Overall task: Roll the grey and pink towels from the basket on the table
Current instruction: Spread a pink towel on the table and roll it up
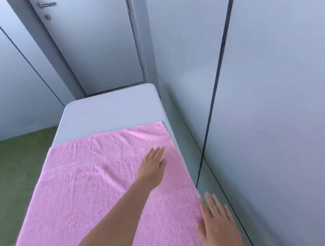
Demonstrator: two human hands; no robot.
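A pink towel [89, 195] lies spread flat over the near part of a white table [109, 111], with a fold line running across its far end. My left hand [151, 167] stretches forward, fingers straight, palm flat on the towel near its far right side. At the towel's right edge, by the table's side, my right hand [216, 221] is flat with straight fingers. No grey towel and no basket are in view.
A grey wall [271, 96] runs close along the table's right side. A closed door [94, 41] with a handle stands behind the table's far end. Green carpet [16, 162] covers the floor to the left.
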